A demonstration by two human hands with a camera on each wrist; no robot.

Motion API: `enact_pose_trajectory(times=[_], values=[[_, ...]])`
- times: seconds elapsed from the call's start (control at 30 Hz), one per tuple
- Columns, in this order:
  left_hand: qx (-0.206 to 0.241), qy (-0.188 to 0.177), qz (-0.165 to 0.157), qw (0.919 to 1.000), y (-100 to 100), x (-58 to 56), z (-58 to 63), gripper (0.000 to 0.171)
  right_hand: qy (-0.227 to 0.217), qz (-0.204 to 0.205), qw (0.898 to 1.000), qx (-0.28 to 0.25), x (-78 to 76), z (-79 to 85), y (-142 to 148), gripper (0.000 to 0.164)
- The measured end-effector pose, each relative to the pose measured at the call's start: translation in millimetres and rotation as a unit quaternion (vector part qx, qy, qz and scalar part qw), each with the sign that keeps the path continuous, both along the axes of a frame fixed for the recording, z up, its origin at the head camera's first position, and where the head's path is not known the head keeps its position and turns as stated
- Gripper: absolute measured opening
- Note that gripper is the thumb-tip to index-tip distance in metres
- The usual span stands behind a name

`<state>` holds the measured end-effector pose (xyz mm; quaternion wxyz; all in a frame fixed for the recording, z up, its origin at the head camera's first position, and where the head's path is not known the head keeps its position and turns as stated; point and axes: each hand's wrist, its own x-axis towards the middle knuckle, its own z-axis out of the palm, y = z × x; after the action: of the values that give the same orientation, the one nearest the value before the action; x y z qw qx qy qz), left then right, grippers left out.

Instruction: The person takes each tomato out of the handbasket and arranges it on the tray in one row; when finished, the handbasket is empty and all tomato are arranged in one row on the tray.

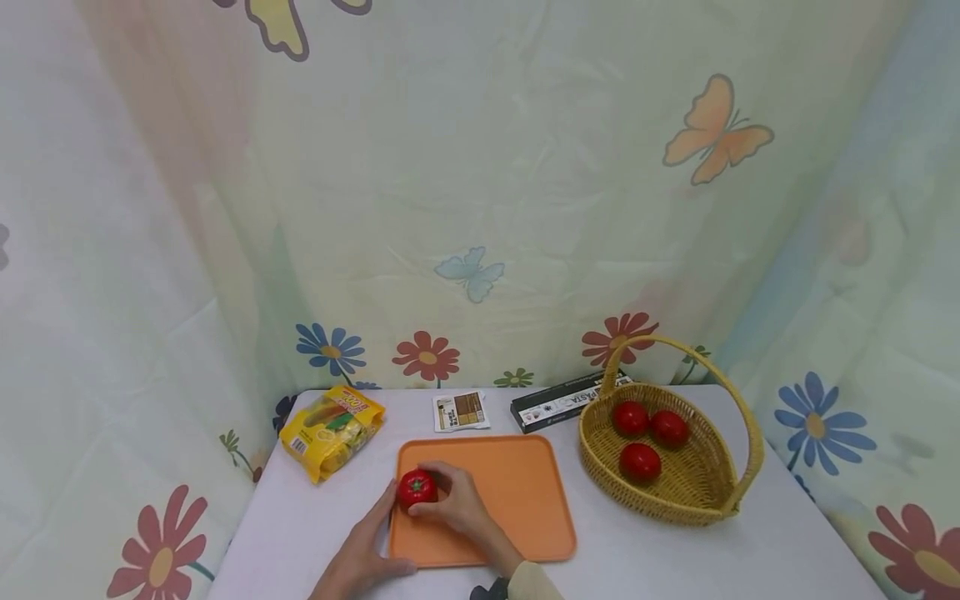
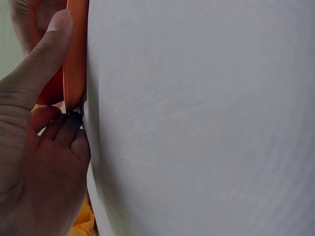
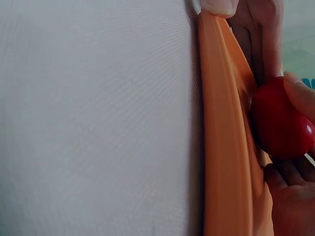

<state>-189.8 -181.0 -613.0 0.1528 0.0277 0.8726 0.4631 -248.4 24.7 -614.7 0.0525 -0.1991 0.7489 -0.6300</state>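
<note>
A glossy red tomato (image 1: 417,489) with a green star-shaped top sits over the left part of the orange tray (image 1: 517,500). My right hand (image 1: 459,504) grips it from the right, thumb on the near side and fingers round the far side. At the tray's near left corner, my left hand (image 1: 363,550) holds the edge: the thumb lies on the front rim, and the fingers run along the left side, their tips close by the tomato. In the right wrist view the tomato (image 3: 278,120) is close over the tray's surface, between thumb and fingers.
Right of the tray stands a woven basket (image 1: 705,510) with a tall handle and three red round items. Behind the tray lie a small white-and-brown packet (image 1: 461,412) and a black pasta box (image 1: 558,403). A yellow bag (image 1: 333,432) lies at the back left.
</note>
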Motion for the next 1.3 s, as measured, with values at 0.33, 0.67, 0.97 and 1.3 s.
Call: enact_pose_trajectory(times=[0.33, 0.67, 0.97, 1.3], values=[[0.002, 0.006, 0.006, 1.0000, -2, -0.5, -2.1, 0.137, -0.006, -0.009, 1.000, 0.003, -0.5, 0.3, -1, 0.069], [0.000, 0.005, 0.005, 1.0000, -4, -0.3, -1.4, 0.138, -0.021, -0.007, 1.000, -0.001, -0.2, 0.2, 0, 0.072], [-0.014, 0.005, 0.012, 0.9998, 1, -2.5, -0.7, 0.137, -0.004, -0.002, 1.000, 0.008, 3.4, 16.8, 21, 0.068], [-0.046, -0.003, 0.011, 0.9989, 0, -2.7, 11.0, 0.134, 0.037, -0.004, 0.999, 0.009, 9.2, 49.2, 50, 0.071]])
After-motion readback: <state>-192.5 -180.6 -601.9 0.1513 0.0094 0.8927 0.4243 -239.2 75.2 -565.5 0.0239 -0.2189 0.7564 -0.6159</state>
